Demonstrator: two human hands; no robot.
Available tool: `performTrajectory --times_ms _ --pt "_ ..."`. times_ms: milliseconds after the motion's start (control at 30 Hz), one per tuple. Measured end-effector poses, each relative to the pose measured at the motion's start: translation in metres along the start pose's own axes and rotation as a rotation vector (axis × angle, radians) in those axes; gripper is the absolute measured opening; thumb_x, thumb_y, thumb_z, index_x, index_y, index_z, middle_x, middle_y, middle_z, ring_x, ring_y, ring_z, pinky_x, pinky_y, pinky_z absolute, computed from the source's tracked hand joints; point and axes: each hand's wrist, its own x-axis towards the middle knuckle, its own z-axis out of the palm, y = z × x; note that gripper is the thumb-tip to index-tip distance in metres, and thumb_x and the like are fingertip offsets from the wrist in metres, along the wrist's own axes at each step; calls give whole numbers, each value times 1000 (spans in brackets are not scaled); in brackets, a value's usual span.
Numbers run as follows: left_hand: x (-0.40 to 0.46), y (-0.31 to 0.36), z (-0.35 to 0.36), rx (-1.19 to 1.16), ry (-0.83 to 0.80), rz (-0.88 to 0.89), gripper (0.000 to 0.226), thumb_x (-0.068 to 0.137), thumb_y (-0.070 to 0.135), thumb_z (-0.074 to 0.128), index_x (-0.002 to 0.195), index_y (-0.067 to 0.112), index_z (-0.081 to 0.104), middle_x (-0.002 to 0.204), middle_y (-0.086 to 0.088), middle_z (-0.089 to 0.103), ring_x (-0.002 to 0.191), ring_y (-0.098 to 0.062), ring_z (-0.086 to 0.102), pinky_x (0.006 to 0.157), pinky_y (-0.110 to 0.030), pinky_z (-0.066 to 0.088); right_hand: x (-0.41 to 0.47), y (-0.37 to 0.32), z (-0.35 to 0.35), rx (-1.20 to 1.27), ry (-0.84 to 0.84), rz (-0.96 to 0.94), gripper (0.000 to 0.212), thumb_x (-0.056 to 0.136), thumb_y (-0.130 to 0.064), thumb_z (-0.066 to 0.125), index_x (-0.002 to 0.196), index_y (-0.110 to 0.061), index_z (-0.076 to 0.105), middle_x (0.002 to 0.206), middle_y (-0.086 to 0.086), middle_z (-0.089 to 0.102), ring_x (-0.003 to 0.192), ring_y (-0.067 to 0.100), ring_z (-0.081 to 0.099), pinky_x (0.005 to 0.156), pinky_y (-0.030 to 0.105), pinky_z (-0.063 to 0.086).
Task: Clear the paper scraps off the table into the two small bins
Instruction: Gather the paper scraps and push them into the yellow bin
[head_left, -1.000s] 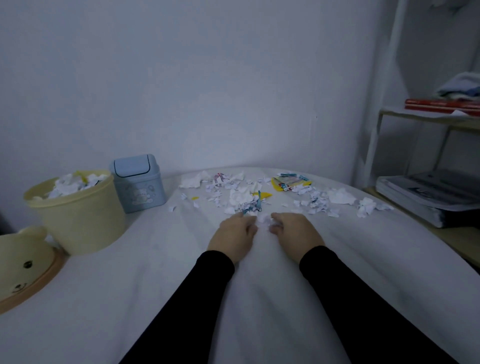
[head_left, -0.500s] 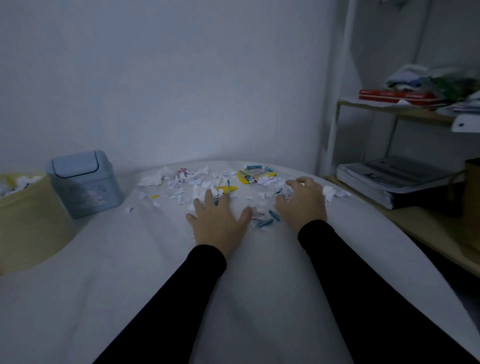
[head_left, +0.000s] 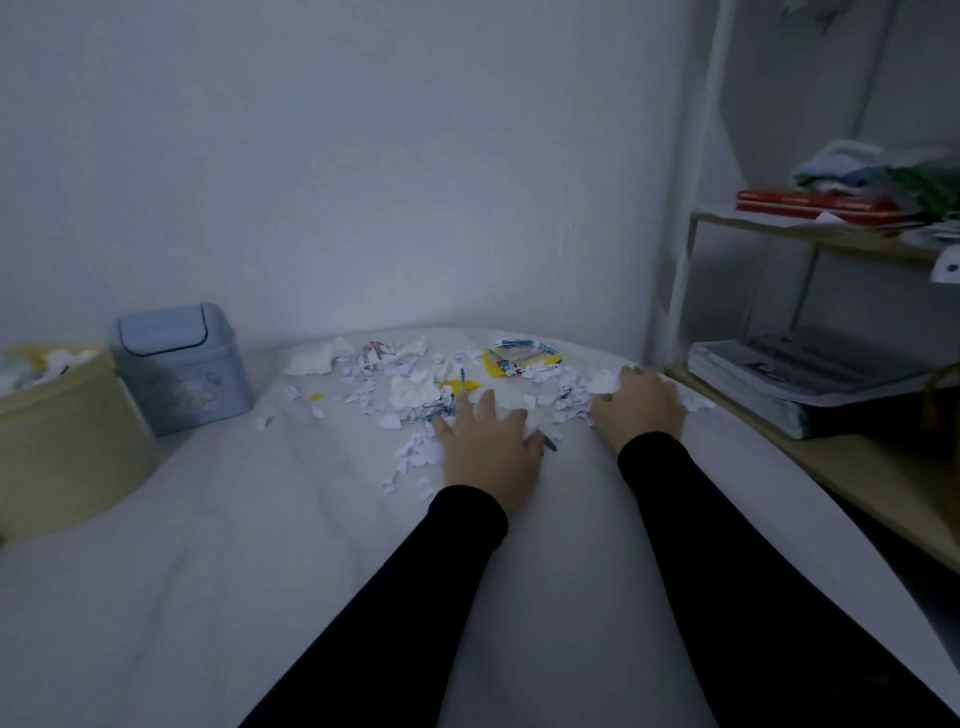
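The paper scraps (head_left: 410, 387) lay in a long, messy band on the far part of the table (head_left: 260, 545). The band ran side to side, from about 9 o'clock to 3 o'clock, just in front of the wall (head_left: 363, 156). Most bits were white, with some yellow and blue-green ones mixed in. A yellow packet (head_left: 522, 358) lay at the far edge of the band, at 12 o'clock from the hands.

The left hand (head_left: 491, 449) lay flat on the table in the middle of the scraps, with its fingers spread wide and pointing to 12 o'clock. It held nothing; scraps just touched its fingers and sides. The right hand (head_left: 641, 405) was at 3 o'clock from it, near the table's right edge. It was bent like a claw over a pile of white scraps, and a crumpled white bit sat by its fingertips. I could not tell if it had hold of any.

At 9 o'clock stood the blue bin (head_left: 182, 369) with its flap lid shut. Just left of it stood the yellow bin (head_left: 57, 441), open and full of scraps near the top. The table had a white cloth with soft folds. At 3 o'clock stood a shelf (head_left: 810, 239) with a red book (head_left: 815, 205) and some cloths on it, and a thick stack of papers (head_left: 810, 374) lower down.
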Motion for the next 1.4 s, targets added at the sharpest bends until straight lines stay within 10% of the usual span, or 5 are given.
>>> performTrajectory --times_ms 267,500,867,1133,1400 --pt "-13 -20 -7 -39 0 -350 60 90 59 30 137 22 41 151 -13 26 138 -41 20 110 -59 15 4 1 6 -125 -168 86 56 87 -44 49 136 -16 45 144 10 38 133 40 33 107 46 25" --pt "-9 -21 -6 -181 9 -201 38 95 37 37 118 10 51 130 -13 50 121 -33 44 100 -42 33 -6 -13 6 -102 -180 -98 44 90 -33 45 128 -13 53 138 11 46 126 32 44 103 43 33" --pt "-25 -32 -15 51 -94 -484 64 94 53 28 149 24 15 158 -16 9 141 -43 11 112 -60 11 4 -23 12 -58 -236 -192 73 84 -66 46 146 -31 28 158 8 11 144 38 2 113 53 9" --pt "-13 -36 -11 -338 45 -125 52 98 14 32 149 14 21 159 -13 7 145 -27 15 114 -37 22 -18 -32 11 64 -301 -343 41 88 -54 48 105 -21 66 124 6 57 115 27 52 100 39 40" --pt "-12 -27 -9 -58 74 70 31 94 31 45 116 17 62 126 -8 56 115 -34 48 93 -39 43 -52 -36 1 7 -307 -487 48 86 -24 50 133 -29 43 153 -3 26 137 25 28 106 40 29"
